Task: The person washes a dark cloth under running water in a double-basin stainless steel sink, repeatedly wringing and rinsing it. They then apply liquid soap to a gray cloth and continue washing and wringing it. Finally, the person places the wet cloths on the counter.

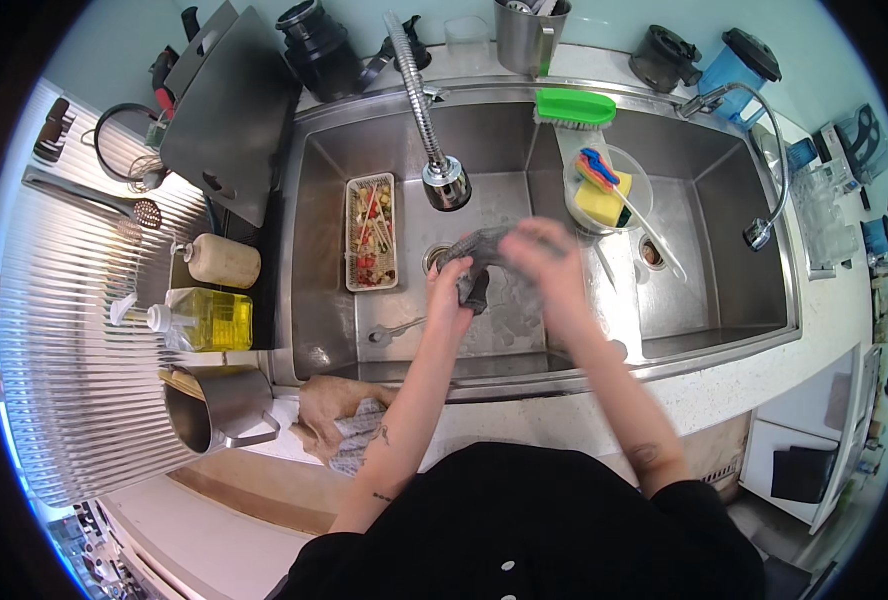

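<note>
A dark grey cloth [486, 241] is stretched between my two hands over the left basin [421, 360] of a steel double sink. My left hand [451, 285] grips one end, and a fold hangs below its fingers. At the other end is my right hand [545, 262], blurred by motion, with grey fabric showing between its fingers. Above the cloth hangs the chrome spray head [446, 184] of a tap. A drain [435, 255] lies partly hidden behind the cloth. Wet patches mark the basin floor beneath my hands.
A strainer basket [350, 232] of food scraps stands in the left basin, near a spoon [384, 333]. On the divider sits a clear tub [642, 176] with a yellow sponge [601, 201]; a green brush [575, 107] lies behind. Soap bottles [222, 320] and a steel jug [226, 401] stand left.
</note>
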`<state>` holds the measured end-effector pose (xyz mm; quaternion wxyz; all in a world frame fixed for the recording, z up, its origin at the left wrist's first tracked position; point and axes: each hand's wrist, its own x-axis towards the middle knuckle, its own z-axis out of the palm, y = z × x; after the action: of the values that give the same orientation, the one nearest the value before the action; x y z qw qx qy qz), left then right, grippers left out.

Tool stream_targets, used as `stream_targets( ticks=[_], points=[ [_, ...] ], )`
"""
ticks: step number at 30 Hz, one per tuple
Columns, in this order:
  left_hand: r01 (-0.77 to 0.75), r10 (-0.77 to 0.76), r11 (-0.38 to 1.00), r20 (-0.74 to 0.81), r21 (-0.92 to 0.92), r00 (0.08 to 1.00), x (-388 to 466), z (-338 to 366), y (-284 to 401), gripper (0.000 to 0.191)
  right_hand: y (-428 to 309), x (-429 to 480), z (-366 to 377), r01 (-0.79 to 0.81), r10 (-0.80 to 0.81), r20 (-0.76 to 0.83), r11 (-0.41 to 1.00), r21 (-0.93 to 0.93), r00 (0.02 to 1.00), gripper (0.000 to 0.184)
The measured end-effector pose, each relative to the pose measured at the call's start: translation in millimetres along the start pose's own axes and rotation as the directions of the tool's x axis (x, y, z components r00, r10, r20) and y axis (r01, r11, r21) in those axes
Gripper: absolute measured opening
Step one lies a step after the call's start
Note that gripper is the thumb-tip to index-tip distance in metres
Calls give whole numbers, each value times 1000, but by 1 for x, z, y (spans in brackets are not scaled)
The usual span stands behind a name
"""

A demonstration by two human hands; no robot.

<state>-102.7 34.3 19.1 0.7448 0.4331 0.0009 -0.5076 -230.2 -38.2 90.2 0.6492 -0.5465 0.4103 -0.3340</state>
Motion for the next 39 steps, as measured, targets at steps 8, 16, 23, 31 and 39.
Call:
stream_targets(
  ticks=[8, 16, 23, 31, 39],
  points=[
    [112, -113, 993, 56, 26, 992, -6, -23, -19, 62, 99, 20, 63, 136, -135, -151, 991, -3, 979, 50],
    [155, -145, 982, 95, -111, 985, 2, -29, -35, 55, 105, -2, 58, 200, -202, 19, 939, -278, 979, 45],
    [278, -236, 947, 239, -161, 942, -6, -17, -32, 61, 103, 2, 32, 330, -285, 171, 867, -374, 943, 44],
    [228, -203, 964, 181, -134, 962, -12, -7, -21, 55, 101, 14, 28, 303, -285, 107, 924, -232, 952, 45],
    [266, -210, 938, 245, -221, 946, -7, -10, -10, 49, 107, 12, 28, 366, -312, 214, 880, -303, 926, 45]
  ],
)
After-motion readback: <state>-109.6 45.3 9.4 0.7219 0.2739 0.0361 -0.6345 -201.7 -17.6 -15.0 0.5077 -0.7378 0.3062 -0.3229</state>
